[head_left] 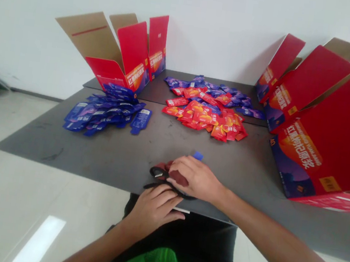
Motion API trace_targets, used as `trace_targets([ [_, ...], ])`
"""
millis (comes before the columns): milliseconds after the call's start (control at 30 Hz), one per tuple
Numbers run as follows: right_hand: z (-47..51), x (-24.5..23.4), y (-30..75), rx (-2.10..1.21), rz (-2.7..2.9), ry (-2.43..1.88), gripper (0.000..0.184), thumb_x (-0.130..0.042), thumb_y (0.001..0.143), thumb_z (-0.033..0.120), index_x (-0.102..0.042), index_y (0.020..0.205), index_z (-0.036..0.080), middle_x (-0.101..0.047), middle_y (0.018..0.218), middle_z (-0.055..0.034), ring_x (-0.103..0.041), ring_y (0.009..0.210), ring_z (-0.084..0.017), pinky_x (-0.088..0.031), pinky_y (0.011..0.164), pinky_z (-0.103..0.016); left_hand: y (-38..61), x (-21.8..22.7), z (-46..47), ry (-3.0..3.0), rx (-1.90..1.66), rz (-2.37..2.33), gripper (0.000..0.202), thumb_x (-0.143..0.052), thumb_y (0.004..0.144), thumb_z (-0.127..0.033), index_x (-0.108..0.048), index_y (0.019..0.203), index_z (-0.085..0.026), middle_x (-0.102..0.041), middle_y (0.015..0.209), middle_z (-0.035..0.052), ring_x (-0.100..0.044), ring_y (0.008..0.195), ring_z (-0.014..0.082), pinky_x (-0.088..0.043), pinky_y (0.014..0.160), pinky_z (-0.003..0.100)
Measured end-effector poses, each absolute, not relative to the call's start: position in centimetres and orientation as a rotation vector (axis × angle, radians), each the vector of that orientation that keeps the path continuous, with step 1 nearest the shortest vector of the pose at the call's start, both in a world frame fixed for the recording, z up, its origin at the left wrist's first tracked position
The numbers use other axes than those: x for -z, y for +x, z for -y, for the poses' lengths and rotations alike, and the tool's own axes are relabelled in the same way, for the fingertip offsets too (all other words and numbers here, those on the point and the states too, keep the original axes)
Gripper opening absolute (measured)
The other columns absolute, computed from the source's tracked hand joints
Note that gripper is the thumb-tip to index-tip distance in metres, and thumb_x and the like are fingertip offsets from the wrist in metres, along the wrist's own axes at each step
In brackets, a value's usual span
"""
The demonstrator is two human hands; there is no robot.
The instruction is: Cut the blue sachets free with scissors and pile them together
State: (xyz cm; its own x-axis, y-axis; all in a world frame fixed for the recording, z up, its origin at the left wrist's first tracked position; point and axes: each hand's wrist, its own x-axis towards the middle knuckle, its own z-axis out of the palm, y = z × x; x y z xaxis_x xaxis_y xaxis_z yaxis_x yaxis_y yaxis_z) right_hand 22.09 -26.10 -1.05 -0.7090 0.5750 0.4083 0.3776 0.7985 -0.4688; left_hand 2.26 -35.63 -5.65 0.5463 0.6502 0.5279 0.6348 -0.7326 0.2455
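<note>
1. Starting nearest: only one dark red bundle point(173, 176) gathered so far, sitting on the table point(110, 157) right at its near edge. Looks like early days, judging by how much else lies loose.
2. Left hand point(152, 207) just this side of the bundle, fingers point(166, 198) laid nearly flat and close together, tips touching the black band point(154, 186) looped at the bundle's near side. Can't tell whether pinching the band or only resting on it.
3. Right hand point(196, 179) draped straight over the bundle, fingers curled down narrow and clamping it against the tabletop. Counts as a hold, imo.
4. Just beyond the bundle: a small blue piece point(198, 155) peeking out past the knuckles. Too hidden to say what.
5. Farther out and left of the bundle: a loose pile of blue sachets point(106, 111). Straight beyond the bundle: a heap of red sachets point(209, 116), with purple sachets point(206, 86) behind. None banded, as far as visible, so plenty left.
6. Farthest from the bundle: open boxes, flaps up, one group far left point(123, 59) and one far right point(322, 137). Can't see inside, so no telling whether anything is packed.
</note>
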Motion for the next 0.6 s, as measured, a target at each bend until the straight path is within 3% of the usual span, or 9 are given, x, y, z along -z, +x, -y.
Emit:
trace_targets([
  [133, 22.7, 2.7, 23.7, -0.257, 2.393, -0.815, 0.022, -0.062, 0.101, 0.041, -0.061, 0.114, 0.023, -0.069, 0.113, -0.0083, -0.065, 0.104, -0.024, -0.054, 0.092, -0.039, 2.1, 5.7, 35.5, 2.751, -0.995, -1.109, 0.028, -0.069, 0.099, -0.034, -0.071, 0.122, -0.018, -0.077, 0.116, 0.006, -0.068, 0.111, 0.0234, -0.054, 0.094, 0.038],
  [267, 20.6, 1.2, 25.3, -0.02, 2.3, -1.009, 0.019, -0.062, 0.101, 0.037, -0.062, 0.111, 0.022, -0.069, 0.112, -0.0104, -0.066, 0.1, -0.027, -0.054, 0.086, -0.042, 2.1, 5.8, 35.5, 2.727, -1.001, -1.098, 0.029, -0.07, 0.098, -0.032, -0.07, 0.122, -0.017, -0.076, 0.117, 0.0059, -0.067, 0.112, 0.0239, -0.053, 0.095, 0.04],
  [400, 24.8, -0.3, 23.2, -0.127, 2.189, -0.91, 0.02, -0.062, 0.101, 0.038, -0.059, 0.114, 0.023, -0.068, 0.118, -0.0087, -0.065, 0.108, -0.024, -0.054, 0.092, -0.039, 2.2, 5.8, 35.6, 2.702, -0.985, -1.118, 0.029, -0.069, 0.098, -0.033, -0.07, 0.123, -0.017, -0.076, 0.115, 0.0066, -0.067, 0.111, 0.0241, -0.054, 0.093, 0.04],
  [500, 27.4, 0.9, 21.7, -0.223, 2.348, -0.783, 0.017, -0.059, 0.103, 0.037, -0.058, 0.113, 0.023, -0.069, 0.114, -0.007, -0.066, 0.104, -0.022, -0.055, 0.088, -0.035, 2.3, 5.7, 35.6, 2.678, -0.94, -1.14, 0.022, -0.071, 0.097, -0.032, -0.073, 0.115, -0.019, -0.077, 0.106, 0.0056, -0.067, 0.106, 0.0243, -0.054, 0.094, 0.041],
  [600, 25.5, 2.5, 22.6, -0.128, 2.393, -0.812, 0.02, -0.061, 0.102, 0.038, -0.059, 0.113, 0.021, -0.069, 0.111, -0.0087, -0.066, 0.102, -0.023, -0.055, 0.087, -0.037, 2.3, 5.7, 35.5, 2.677, -0.975, -1.117, 0.026, -0.072, 0.096, -0.032, -0.073, 0.118, -0.018, -0.077, 0.111, 0.0067, -0.067, 0.108, 0.0246, -0.053, 0.094, 0.041],
])
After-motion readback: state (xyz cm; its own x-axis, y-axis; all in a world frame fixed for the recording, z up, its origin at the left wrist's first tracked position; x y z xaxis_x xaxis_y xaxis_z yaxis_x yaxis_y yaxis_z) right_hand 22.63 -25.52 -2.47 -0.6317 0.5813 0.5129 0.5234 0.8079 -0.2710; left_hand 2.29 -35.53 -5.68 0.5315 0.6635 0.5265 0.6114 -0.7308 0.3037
